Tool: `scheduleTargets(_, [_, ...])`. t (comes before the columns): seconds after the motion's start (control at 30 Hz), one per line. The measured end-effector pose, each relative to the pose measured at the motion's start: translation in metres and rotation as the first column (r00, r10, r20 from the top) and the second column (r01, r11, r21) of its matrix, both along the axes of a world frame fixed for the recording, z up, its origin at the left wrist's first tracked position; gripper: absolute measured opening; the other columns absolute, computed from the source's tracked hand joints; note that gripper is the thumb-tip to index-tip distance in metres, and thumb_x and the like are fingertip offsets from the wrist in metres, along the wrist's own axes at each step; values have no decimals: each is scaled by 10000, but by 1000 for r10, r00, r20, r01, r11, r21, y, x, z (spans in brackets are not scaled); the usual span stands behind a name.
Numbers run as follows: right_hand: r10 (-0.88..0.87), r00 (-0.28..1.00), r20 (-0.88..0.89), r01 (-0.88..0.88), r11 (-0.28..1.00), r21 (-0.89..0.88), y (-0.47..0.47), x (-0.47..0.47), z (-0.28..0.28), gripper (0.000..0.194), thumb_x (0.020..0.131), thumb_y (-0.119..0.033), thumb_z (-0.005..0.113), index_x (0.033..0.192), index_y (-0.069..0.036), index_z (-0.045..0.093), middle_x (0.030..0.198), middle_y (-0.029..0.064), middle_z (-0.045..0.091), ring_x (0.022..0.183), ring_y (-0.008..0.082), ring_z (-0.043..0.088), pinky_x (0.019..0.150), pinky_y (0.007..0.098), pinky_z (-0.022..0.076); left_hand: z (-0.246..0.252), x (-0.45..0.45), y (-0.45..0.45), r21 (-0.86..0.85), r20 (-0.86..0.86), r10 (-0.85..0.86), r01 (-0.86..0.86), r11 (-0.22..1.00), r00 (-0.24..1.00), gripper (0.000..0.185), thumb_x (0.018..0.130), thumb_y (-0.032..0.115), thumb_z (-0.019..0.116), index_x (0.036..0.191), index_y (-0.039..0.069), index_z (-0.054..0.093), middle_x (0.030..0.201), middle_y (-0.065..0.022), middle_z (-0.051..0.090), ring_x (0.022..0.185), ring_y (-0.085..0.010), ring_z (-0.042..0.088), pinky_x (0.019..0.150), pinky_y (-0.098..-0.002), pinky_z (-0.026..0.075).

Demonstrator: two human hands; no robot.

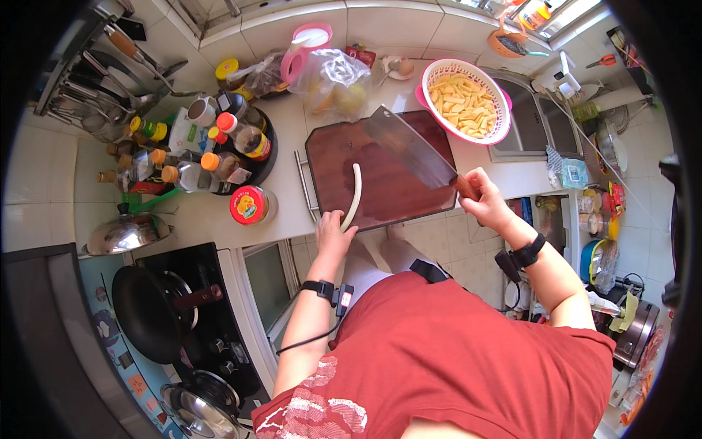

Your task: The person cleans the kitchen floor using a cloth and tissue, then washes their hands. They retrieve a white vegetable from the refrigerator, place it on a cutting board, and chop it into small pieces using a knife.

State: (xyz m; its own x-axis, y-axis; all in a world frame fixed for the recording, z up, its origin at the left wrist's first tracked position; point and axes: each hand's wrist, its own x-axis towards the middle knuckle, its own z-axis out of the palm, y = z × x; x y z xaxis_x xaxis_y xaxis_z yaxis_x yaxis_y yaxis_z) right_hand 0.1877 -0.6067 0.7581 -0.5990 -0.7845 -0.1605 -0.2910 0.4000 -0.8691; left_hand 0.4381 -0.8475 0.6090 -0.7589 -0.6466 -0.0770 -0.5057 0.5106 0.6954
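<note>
My right hand (485, 200) grips the wooden handle of a cleaver (411, 148). Its broad blade is over the right half of a dark reddish-brown cutting board (337, 153); whether it touches the board I cannot tell. At the board's front left edge, my left hand (333, 233) has its fingers around the lower end of a slim, pale, slightly curved stalk (357, 189), possibly a scallion white. The stalk's other end points away from me across the board. Behind the board's right corner stands a pink and white colander (425, 99) full of pale yellow cut pieces (463, 104).
Sauce bottles (241, 137) and a red-lidded jar (252, 205) crowd the counter left of the board. A clear plastic bag (334, 82) sits behind it. The sink (521, 110) is at the right, and a black wok (145, 313) rests on the stove at lower left.
</note>
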Motion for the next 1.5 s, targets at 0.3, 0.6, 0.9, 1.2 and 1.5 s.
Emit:
scheduleTargets(0.3, [65, 998, -9, -65, 997, 37, 9, -21, 9, 280, 761, -29, 615, 1012, -39, 491, 808, 49, 557, 733, 112, 544, 672, 274, 481, 28, 196, 61, 253, 120, 415, -432, 866, 902, 60, 873, 83, 617, 863, 24, 615, 726, -100, 622, 688, -180, 600, 646, -322, 501])
scheduleTargets(0.6, [148, 982, 119, -147, 989, -22, -5, -58, -5, 275, 747, -19, 627, 975, -42, 474, 791, 41, 552, 728, 116, 521, 686, 278, 470, 40, 277, 213, 242, 483, 617, -772, 588, 621, 77, 871, 103, 618, 891, 29, 622, 761, -96, 634, 717, -189, 609, 669, -330, 503])
scheduleTargets(0.9, [279, 930, 238, -308, 947, 96, -15, -86, -5, 282, 745, -32, 623, 974, -48, 458, 786, 46, 555, 709, 116, 521, 645, 283, 469, 59, 221, 235, 349, 405, 602, -724, 594, 689, 103, 868, 123, 619, 919, 35, 630, 796, -91, 647, 747, -198, 617, 692, -337, 505])
scheduleTargets(1.2, [425, 901, 87, -432, 897, 92, -2, -99, -16, 307, 731, -95, 668, 981, -32, 501, 811, 118, 628, 725, 184, 614, 645, 346, 508, 72, 146, 208, 446, 322, 470, -570, 690, 822, 133, 866, 143, 619, 948, 40, 637, 830, -87, 659, 776, -208, 626, 715, -344, 508])
scheduleTargets(1.5, [435, 889, 144, -454, 878, 152, 1, -94, -6, 326, 775, -91, 650, 1037, -25, 468, 822, 91, 622, 661, 149, 602, 584, 301, 507, 96, 48, 141, 528, 258, 140, -261, 808, 956, 165, 863, 163, 620, 976, 46, 645, 865, -82, 672, 806, -217, 634, 739, -352, 510])
